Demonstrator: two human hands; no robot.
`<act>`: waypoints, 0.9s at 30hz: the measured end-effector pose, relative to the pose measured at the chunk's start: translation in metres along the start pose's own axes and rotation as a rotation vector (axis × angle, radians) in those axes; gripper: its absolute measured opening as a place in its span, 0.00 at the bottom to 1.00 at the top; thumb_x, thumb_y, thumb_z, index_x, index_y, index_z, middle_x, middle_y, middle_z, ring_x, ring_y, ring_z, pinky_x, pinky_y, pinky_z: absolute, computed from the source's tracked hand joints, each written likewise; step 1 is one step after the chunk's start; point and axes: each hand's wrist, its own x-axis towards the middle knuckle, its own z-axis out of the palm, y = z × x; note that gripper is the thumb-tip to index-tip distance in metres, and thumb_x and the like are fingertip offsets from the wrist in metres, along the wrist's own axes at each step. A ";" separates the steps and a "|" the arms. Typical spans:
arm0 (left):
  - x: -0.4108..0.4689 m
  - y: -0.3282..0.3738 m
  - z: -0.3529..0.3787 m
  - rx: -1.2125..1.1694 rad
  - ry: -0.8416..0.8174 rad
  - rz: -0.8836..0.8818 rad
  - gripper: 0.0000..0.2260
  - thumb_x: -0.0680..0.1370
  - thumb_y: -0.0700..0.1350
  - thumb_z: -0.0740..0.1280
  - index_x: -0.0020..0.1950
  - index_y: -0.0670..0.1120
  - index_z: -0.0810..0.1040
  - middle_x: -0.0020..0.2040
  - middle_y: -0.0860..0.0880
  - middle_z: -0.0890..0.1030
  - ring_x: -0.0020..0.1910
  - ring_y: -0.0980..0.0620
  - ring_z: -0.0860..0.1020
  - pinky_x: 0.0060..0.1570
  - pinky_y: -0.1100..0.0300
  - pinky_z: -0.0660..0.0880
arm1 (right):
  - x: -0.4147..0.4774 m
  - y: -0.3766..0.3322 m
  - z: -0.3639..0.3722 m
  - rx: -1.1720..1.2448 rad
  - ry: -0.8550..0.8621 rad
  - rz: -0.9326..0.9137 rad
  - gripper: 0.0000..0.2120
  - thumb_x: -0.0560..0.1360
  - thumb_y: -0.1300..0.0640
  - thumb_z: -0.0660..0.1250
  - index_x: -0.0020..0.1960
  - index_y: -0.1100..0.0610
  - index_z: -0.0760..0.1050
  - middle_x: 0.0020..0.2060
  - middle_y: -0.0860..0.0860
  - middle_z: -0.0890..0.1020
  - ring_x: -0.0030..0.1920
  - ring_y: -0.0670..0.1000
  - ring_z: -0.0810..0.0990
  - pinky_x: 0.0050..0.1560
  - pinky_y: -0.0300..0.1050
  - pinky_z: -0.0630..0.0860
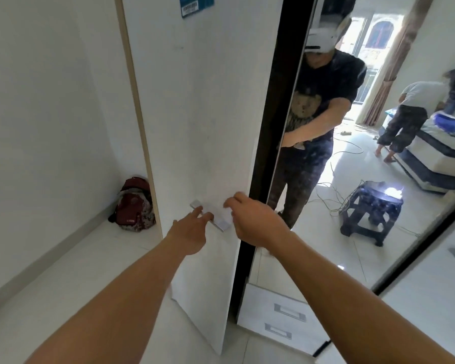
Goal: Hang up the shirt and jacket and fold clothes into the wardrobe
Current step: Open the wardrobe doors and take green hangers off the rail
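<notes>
A white wardrobe door [208, 114] stands slightly ajar, with a dark gap [263, 153] along its right edge. A flat silver handle [221, 225] sits low on the door. My left hand [189, 232] reaches to this handle, its fingers hooked on the middle of it. My right hand [252, 222] hovers just right of the handle at the door's edge, fingers loosely curled with the tips near the door face, holding nothing. No shirt, jacket or other clothes are in view.
A mirrored door [352, 206] to the right reflects me, a plastic stool [371, 206], cables, a bed and another person. White drawers [281, 319] sit below the mirror. A red backpack [134, 206] lies in the left corner against the wall.
</notes>
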 end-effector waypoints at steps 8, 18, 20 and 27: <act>-0.051 -0.024 -0.012 0.032 -0.057 -0.041 0.18 0.80 0.41 0.55 0.69 0.51 0.68 0.76 0.48 0.61 0.72 0.42 0.68 0.62 0.43 0.72 | -0.009 -0.055 -0.086 -0.010 0.665 -0.342 0.07 0.75 0.64 0.69 0.53 0.61 0.79 0.51 0.55 0.79 0.44 0.49 0.77 0.43 0.38 0.76; -0.122 -0.041 -0.055 -0.520 0.122 -0.050 0.14 0.82 0.39 0.55 0.64 0.48 0.73 0.51 0.47 0.79 0.42 0.46 0.78 0.42 0.55 0.76 | 0.024 -0.132 -0.159 0.922 0.637 -0.023 0.16 0.82 0.59 0.58 0.69 0.57 0.72 0.58 0.50 0.81 0.57 0.50 0.81 0.60 0.52 0.81; -0.130 -0.042 -0.069 -0.630 0.213 -0.069 0.11 0.83 0.43 0.55 0.63 0.49 0.72 0.49 0.47 0.80 0.41 0.49 0.79 0.39 0.54 0.78 | 0.024 -0.137 -0.159 0.860 0.596 -0.048 0.15 0.82 0.59 0.57 0.66 0.56 0.75 0.58 0.50 0.82 0.58 0.51 0.81 0.59 0.56 0.81; -0.166 -0.068 -0.137 -0.891 0.614 -0.047 0.11 0.84 0.44 0.57 0.59 0.54 0.78 0.51 0.49 0.84 0.47 0.52 0.84 0.41 0.59 0.80 | 0.028 -0.182 -0.162 0.712 0.520 -0.138 0.13 0.83 0.56 0.62 0.67 0.53 0.74 0.50 0.48 0.84 0.48 0.47 0.84 0.53 0.53 0.83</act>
